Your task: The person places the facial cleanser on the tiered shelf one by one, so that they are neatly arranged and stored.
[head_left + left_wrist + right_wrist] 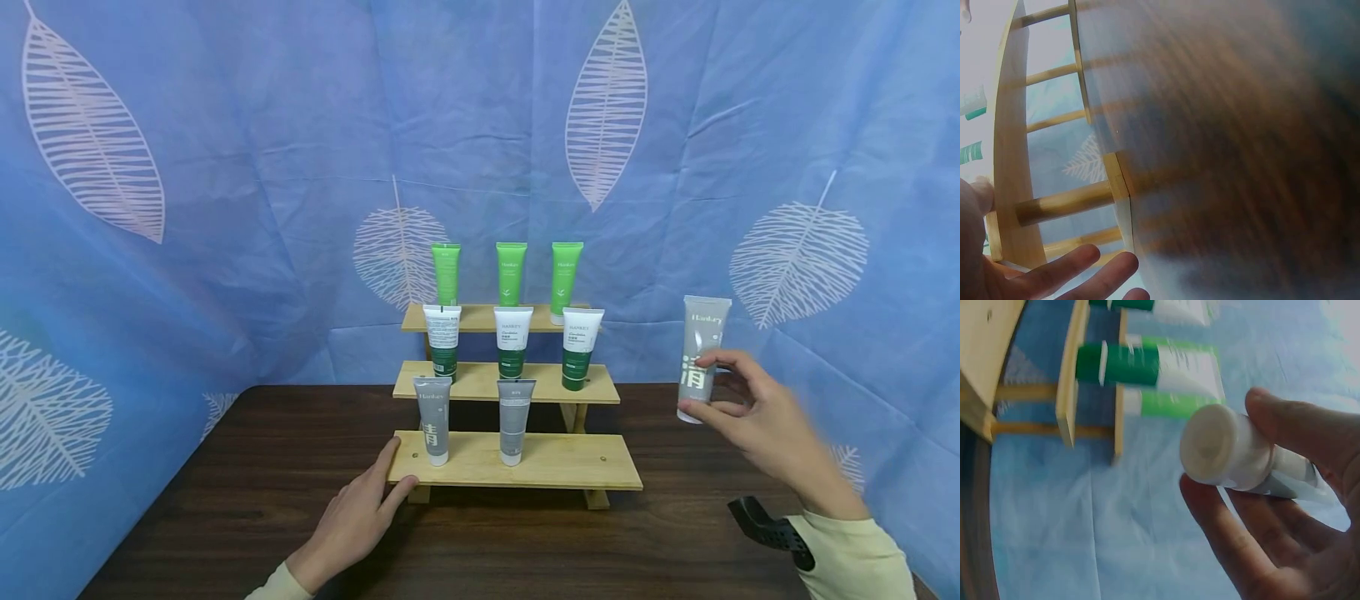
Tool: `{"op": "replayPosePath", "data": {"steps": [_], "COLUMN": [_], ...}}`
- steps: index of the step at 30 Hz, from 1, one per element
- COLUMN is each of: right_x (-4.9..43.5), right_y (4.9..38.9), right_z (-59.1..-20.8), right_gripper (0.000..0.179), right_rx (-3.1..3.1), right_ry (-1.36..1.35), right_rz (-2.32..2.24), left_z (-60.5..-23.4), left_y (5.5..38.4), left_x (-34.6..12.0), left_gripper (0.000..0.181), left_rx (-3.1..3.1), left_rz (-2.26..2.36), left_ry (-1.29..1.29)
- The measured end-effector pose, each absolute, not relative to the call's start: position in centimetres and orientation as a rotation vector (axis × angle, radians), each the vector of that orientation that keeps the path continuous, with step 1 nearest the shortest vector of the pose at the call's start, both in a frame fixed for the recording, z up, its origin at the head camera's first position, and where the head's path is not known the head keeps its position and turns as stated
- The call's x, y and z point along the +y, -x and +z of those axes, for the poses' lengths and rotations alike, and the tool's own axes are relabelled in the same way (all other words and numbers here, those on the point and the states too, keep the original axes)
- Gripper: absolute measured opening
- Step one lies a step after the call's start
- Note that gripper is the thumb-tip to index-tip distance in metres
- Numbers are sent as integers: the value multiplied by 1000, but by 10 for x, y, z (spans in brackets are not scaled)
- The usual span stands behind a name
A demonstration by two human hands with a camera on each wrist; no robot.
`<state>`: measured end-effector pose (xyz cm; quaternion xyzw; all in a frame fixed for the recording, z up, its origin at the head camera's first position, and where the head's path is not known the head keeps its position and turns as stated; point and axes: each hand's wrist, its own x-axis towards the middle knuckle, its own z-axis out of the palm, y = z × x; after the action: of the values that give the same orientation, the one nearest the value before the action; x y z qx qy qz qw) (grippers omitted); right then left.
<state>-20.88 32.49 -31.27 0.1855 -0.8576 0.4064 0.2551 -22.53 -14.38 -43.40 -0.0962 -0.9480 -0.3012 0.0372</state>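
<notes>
My right hand (768, 421) holds a grey squeeze tube (705, 333) upright in the air, to the right of a three-tier wooden stand (517, 473). Thumb and fingers pinch it around its lower half; its white cap (1207, 444) faces the right wrist camera. At the stand's lowest step, my left hand (354, 515) rests against the left end, thumb at the front edge and fingers (1107, 275) fairly straight. On that step stand two more grey tubes, one at the left (432, 417) and one near the middle (515, 421).
On the middle step stand three white-and-green tubes (513, 333); three bright green tubes (511, 271) stand on the top one. The stand is on a dark wooden table (300, 442). Behind hangs a blue leaf-print cloth (480, 100).
</notes>
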Motion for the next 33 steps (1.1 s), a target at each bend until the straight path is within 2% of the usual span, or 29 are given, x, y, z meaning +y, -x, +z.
{"op": "replayPosePath", "data": {"steps": [14,33], "right_x": [268,237], "right_y": [217,238], "right_z": [-334,-387], "right_gripper": [50,47], "right_rx": [-2417,-2434], "right_ry": [-593,-667], "right_rz": [1033,1044], "left_z": [-433,-434], "left_y": [226,226], "left_x": [-144,-146], "left_gripper": [81,81], "left_rx": [-2919,-2923], "left_rz": [-929,-927], "left_ry": [295,289]}}
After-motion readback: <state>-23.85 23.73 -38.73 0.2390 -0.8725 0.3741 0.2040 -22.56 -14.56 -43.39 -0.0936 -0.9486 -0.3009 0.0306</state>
